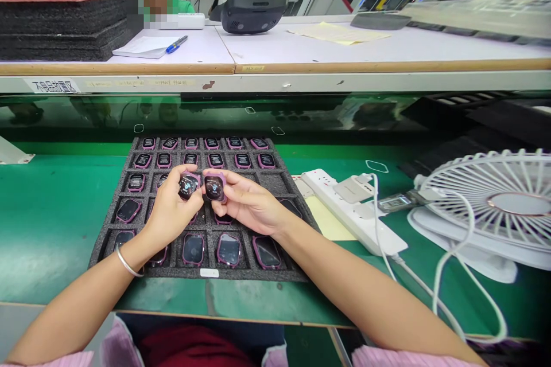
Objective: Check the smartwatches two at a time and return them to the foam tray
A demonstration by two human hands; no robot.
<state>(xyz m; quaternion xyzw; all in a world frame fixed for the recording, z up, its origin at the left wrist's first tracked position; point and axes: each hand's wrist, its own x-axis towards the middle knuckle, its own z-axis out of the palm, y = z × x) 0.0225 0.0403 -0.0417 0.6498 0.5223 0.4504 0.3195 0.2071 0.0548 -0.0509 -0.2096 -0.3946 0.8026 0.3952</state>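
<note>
My left hand (176,200) grips a purple smartwatch case (188,184) with a lit dark screen, its fingers closed around the edge. Beside it, my right hand (245,198) pinches a second purple smartwatch case (214,187), whose screen is lit too. The two watches are held close together, faces up, above a black foam tray (253,275). Rows of similar purple watches sit in the tray's square pockets, such as a watch (228,249) in the front row. Watches in the back rows show text on their screens; my hands and forearms hide part of the middle rows.
On the right stand a white power strip (344,206) with plugs and cables, and a white fan (512,200). A raised shelf (275,54) crosses behind, carrying stacked foam (64,28), a notepad with a blue pen (176,44) and a dark device (253,13). People are beyond it.
</note>
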